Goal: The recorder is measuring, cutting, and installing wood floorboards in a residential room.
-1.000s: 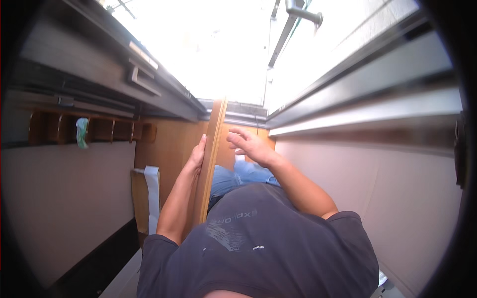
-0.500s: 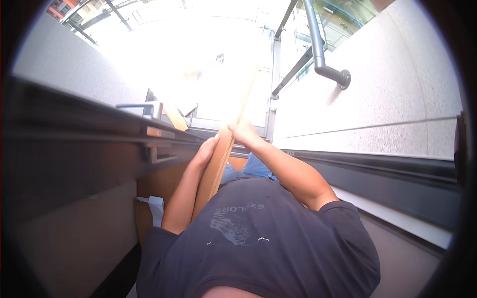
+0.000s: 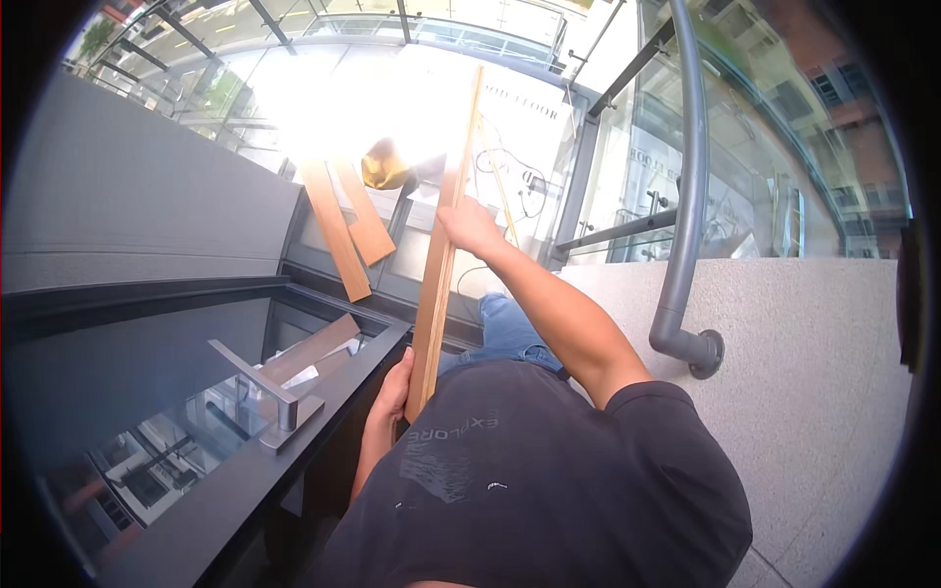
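Note:
A long light-brown wooden plank (image 3: 431, 318) stretches from beside my body out over the balcony, at a slant. My right hand (image 3: 470, 225) is closed round its middle part, thumb on the upper face. Lower down, my left hand (image 3: 395, 384) presses along the plank's left edge, close to my body; part of it is hidden behind the plank. On the floor ahead, two shorter wooden planks (image 3: 333, 233) (image 3: 367, 218) lie to the left of the one I hold.
Close on the left is a dark-framed glass door (image 3: 338, 377) with a lever handle (image 3: 257, 380). A grey metal handrail (image 3: 686, 216) runs along the right wall. Beyond the planks sit a yellow-and-dark object (image 3: 384, 165) and a loose black cable (image 3: 515, 162) on the bright floor.
I have moved forward through the doorway, so the door now stands at my lower left. The plank came along, and my left hand sits lower on it, farther from my right.

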A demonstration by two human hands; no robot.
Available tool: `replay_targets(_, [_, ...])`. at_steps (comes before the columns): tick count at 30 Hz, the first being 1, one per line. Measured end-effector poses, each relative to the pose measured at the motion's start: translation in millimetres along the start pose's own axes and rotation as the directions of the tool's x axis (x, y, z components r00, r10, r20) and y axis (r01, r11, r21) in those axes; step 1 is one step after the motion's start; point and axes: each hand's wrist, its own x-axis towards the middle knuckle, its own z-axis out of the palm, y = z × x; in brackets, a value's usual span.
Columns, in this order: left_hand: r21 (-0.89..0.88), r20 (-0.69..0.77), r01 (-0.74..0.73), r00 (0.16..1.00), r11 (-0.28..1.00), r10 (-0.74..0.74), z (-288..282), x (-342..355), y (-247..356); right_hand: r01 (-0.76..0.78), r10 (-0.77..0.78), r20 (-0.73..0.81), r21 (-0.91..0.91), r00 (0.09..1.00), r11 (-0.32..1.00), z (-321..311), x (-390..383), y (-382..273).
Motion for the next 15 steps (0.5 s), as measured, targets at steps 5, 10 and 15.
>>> replay_targets(5, [-0.193,-0.052,-0.002,0.999,0.981,-0.008,47,23,105,0.179,-0.173,0.104,-0.045,0.979,0.983,-15,94,-47])
replay_targets(10, [-0.065,-0.213,-0.265,0.946,0.962,0.246,57,102,169,0.072,-0.152,0.243,0.310,0.958,0.948,-19,173,-68])
replay_targets(15, [0.363,-0.514,-0.198,0.772,0.911,0.373,-11,218,221,0.063,-0.203,0.231,0.501,0.952,0.863,15,204,22])
